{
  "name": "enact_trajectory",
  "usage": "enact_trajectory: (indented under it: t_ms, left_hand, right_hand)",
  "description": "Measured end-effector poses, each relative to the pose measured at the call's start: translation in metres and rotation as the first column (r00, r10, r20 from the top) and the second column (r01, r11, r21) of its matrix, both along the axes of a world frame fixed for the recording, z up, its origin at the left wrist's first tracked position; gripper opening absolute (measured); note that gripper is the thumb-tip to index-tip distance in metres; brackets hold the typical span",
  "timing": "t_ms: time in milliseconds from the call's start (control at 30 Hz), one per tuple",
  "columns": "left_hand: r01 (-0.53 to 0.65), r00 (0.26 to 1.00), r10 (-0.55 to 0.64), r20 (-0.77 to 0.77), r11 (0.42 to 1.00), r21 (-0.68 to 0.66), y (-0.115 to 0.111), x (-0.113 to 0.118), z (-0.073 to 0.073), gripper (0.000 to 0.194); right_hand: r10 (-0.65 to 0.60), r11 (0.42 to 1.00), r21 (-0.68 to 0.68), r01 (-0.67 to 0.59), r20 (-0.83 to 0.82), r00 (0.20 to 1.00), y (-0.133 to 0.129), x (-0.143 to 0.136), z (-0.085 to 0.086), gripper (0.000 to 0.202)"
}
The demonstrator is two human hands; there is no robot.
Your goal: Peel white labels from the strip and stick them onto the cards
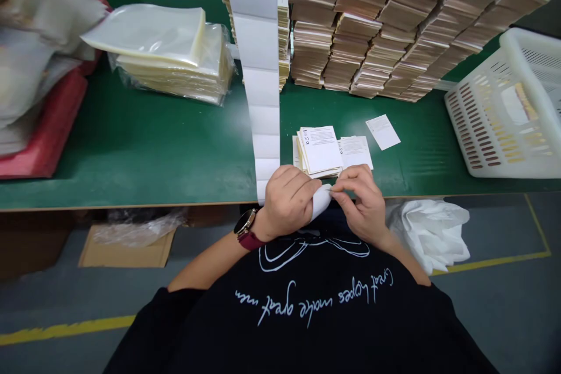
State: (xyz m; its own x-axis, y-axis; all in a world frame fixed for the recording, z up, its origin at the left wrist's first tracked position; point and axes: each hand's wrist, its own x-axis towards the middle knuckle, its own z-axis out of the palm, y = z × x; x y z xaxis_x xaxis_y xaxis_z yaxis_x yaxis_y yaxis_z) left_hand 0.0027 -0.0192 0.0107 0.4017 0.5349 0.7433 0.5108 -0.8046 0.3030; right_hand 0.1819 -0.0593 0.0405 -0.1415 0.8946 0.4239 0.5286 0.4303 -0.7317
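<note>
A long white paper strip (259,41), marked off in sections like a run of labels, comes down over the bench to my left hand (289,197). My left hand is closed around a curled white end (321,201), which seems to belong to that strip; the join is hidden behind my fist. At the edge of the curl, my right hand (360,201) pinches with thumb and fingertips. Whatever thin bit lies between them is too small to make out. Just beyond both hands lies a small pile of printed white cards (322,149), with another loose card (383,131) to its right.
Tall stacks of cards (355,41) line the back of the green bench (175,152). A white slotted basket (482,123) stands at the right. Clear plastic bags (170,52) lie at the left, near a red bin (56,123). A white bag (433,231) is below the bench edge.
</note>
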Motion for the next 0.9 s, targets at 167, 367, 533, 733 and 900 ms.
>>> enact_trajectory:
  t_ms: [167,367,533,733,900]
  left_hand:
    - [-0.067,0.998,0.067,-0.004,0.997,-0.032,0.002,0.001,-0.003,0.011]
    - [0.044,0.995,-0.045,-0.086,0.999,-0.012,0.005,0.001,-0.007,0.015]
    - [0.042,0.991,-0.045,-0.129,0.999,-0.027,0.005,0.000,-0.005,0.017]
    - [0.018,0.988,-0.024,-0.155,0.999,-0.042,0.005,0.000,-0.008,0.017]
    - [0.014,0.985,-0.018,-0.172,1.000,-0.023,0.005,0.001,-0.009,0.016]
  right_hand:
    - [-0.235,0.959,0.118,0.259,-0.186,0.954,0.014,0.012,0.002,0.006]
    - [-0.329,0.937,-0.174,0.303,-0.145,0.933,0.067,0.013,-0.002,0.012]
    - [-0.215,0.921,-0.348,0.172,-0.087,0.973,0.081,0.002,-0.011,0.010]
    - [-0.203,0.941,-0.237,0.241,0.177,0.963,0.076,-0.003,-0.012,0.005]
    - [-0.331,0.901,-0.154,0.406,0.361,0.872,0.078,0.004,-0.011,0.030]
